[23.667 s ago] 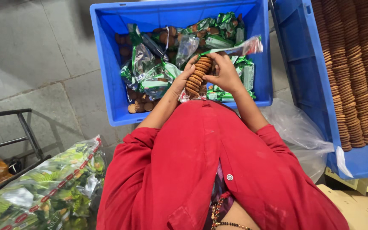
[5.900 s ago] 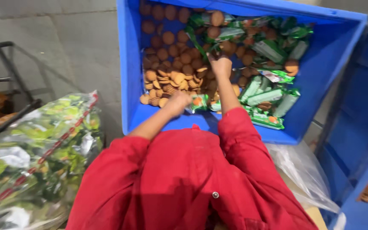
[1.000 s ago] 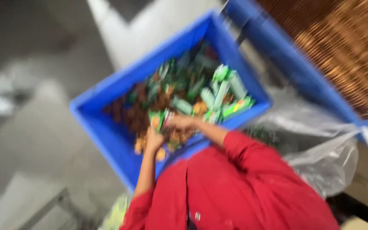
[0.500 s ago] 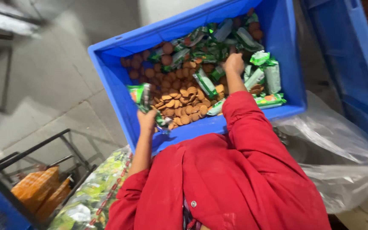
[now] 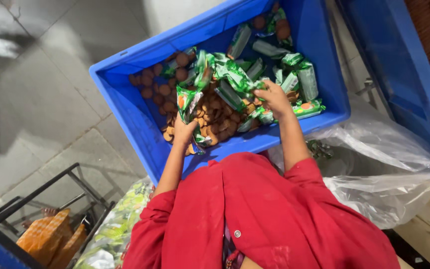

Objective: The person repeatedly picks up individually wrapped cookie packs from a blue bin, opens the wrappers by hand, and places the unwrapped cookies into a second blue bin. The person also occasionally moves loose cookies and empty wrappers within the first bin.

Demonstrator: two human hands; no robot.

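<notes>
Inside the blue crate [image 5: 125, 104], our left hand [image 5: 184, 133] pinched a green wrapper [image 5: 187, 102] above loose biscuits [image 5: 215, 117]; our right hand [image 5: 273, 97] gripped wrappers near its front wall. Lifting wrappers gently seemed best.

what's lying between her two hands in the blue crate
In the head view, loose round biscuits and green wrappers lie in the blue crate between left hand and right hand.
</notes>
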